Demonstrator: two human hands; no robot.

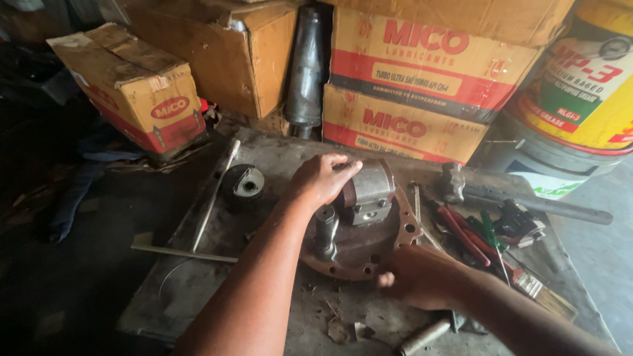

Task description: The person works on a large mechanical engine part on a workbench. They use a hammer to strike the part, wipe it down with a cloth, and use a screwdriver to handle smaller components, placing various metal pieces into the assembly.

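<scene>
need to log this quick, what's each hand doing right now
Left hand: closed over the grey metal pump housing.
Right hand: gripping the rim of the round flange plate.

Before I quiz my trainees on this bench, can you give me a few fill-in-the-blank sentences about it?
1. The left hand rests on top of the grey metal ____.
2. The right hand touches the rim of the round ____ plate.
3. The screwdrivers lie to the ____ of the plate.
4. The cardboard boxes stand ____ the bench.

Missing words: housing; flange; right; behind
</scene>
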